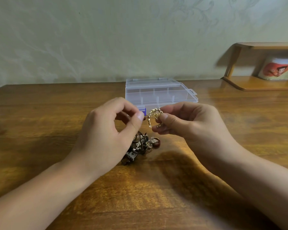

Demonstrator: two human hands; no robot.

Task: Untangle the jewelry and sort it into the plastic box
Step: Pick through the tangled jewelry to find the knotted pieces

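Observation:
A gold piece of jewelry (154, 114) hangs in the air between my two hands, above the wooden table. My left hand (106, 130) pinches its left end with thumb and fingers. My right hand (186, 120) pinches its right side the same way. Below them on the table lies a dark tangle of jewelry (140, 146) with brown cords, silver leaf charms and a red-brown bead. Behind my hands stands the clear plastic box (160, 92), lid shut, with a blue latch at its front; several compartments show through the lid.
The wooden table (40, 130) runs back to a pale patterned wall. At the far right stands a small wooden shelf (263, 83) holding a printed white tin (279, 68).

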